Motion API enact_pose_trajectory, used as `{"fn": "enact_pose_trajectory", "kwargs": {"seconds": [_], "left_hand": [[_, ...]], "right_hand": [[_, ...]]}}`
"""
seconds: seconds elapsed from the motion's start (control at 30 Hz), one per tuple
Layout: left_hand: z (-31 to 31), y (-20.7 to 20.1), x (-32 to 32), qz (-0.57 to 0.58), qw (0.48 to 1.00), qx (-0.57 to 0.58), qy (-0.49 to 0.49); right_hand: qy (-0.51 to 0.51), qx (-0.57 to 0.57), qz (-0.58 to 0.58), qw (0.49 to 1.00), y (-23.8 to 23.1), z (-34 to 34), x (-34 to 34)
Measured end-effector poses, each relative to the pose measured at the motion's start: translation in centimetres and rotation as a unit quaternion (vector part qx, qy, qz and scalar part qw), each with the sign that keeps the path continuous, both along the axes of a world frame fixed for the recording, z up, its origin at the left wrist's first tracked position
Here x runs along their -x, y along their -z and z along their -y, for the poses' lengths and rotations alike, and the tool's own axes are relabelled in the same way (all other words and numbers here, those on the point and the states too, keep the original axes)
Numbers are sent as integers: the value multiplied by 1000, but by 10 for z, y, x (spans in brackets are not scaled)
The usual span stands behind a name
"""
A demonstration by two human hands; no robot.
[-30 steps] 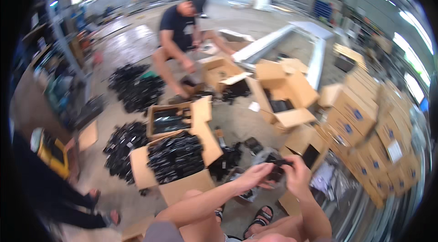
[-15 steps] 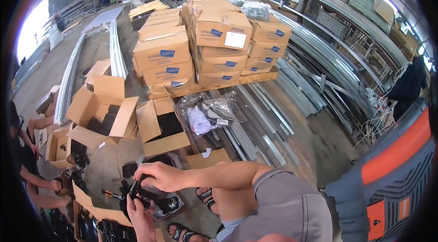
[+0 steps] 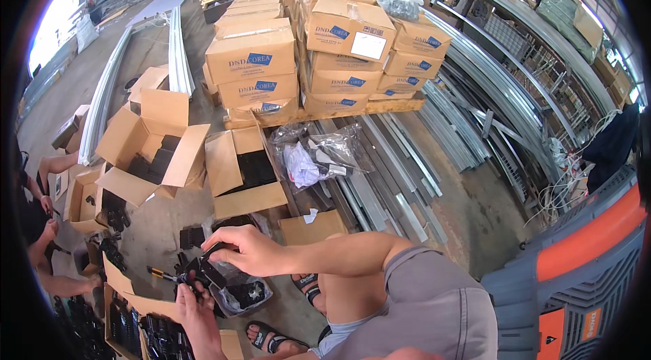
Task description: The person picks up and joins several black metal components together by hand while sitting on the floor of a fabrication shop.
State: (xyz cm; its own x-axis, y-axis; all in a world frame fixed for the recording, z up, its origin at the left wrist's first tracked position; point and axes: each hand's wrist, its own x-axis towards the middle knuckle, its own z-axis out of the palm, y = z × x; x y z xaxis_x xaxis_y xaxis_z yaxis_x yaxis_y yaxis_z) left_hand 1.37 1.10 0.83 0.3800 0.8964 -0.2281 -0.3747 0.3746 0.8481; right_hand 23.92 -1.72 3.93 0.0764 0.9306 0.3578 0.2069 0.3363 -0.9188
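Note:
My left hand is closed on a small black part; its exact kind cannot be made out. Just above it, my right hand pinches a dark piece between thumb and fingers, at the upper end of what the left hand holds. Whether the two pieces touch is unclear. Below the right hand stands a plastic-lined container with black parts in it. A yellow-and-black handled tool lies left of the hands.
Open cartons with black parts stand lower left; an open carton and another lie ahead. Another person's arm reaches in at left. Stacked boxes, metal profiles and a grey-orange case surround me.
My hands have drawn slightly apart: the left is lower and further left, the right a little higher. The view has shifted, and the other person's arms at left have moved.

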Motion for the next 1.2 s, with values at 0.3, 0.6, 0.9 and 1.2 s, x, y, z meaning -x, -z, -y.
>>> {"fn": "enact_pose_trajectory", "kwargs": {"seconds": [0.3, 0.6, 0.9, 1.2], "left_hand": [[2, -6, -19, 57, 995, 54, 65], [9, -7, 2, 66, 995, 63, 35], [2, -14, 9, -17, 992, 79, 99], [3, -8, 9, -38, 993, 69, 83]], "right_hand": [[91, 85, -45, 991, 15, 4, 11], [26, 66, -65, 995, 11, 4, 34], [-14, 37, 6, 999, 5, 2, 22], [-10, 67, 18, 998, 9, 1, 30]]}}
